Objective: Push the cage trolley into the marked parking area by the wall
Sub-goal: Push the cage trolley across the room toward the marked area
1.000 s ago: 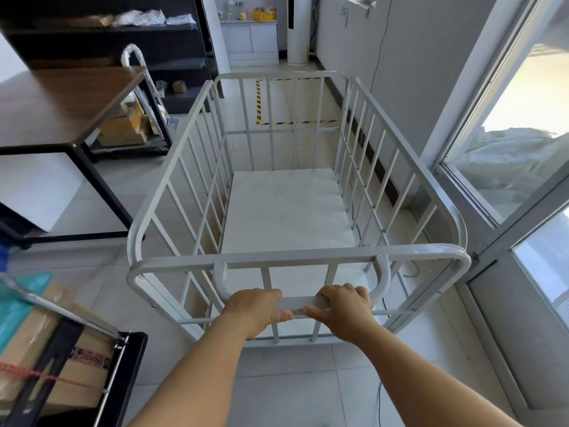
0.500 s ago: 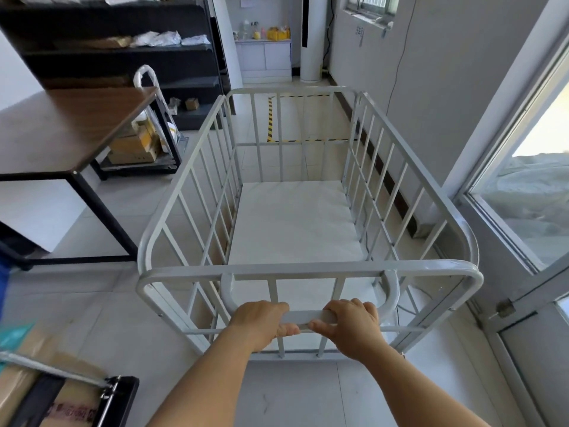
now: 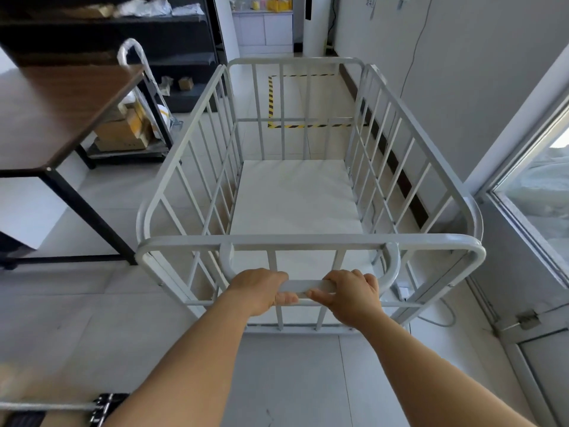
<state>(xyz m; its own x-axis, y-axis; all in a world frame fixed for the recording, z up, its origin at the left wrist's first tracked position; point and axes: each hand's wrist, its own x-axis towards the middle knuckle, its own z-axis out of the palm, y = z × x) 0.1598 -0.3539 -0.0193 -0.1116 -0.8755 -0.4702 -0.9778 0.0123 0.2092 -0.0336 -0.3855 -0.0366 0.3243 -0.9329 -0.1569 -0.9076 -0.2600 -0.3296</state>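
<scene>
Both hands, the left hand [image 3: 261,289] and right hand [image 3: 354,295], are wrapped shut on the handle bar [image 3: 303,285] with arms outstretched, mid-push, the cage trolley [image 3: 295,192] near the wall [image 3: 462,72] but short of the striped parking area [image 3: 303,101], so a straight push probably comes next.

you get bright daylight from the window [image 3: 535,192], blown out at its pane. straight lines bow away from the window toward the far edges, where corners smear soft.
</scene>
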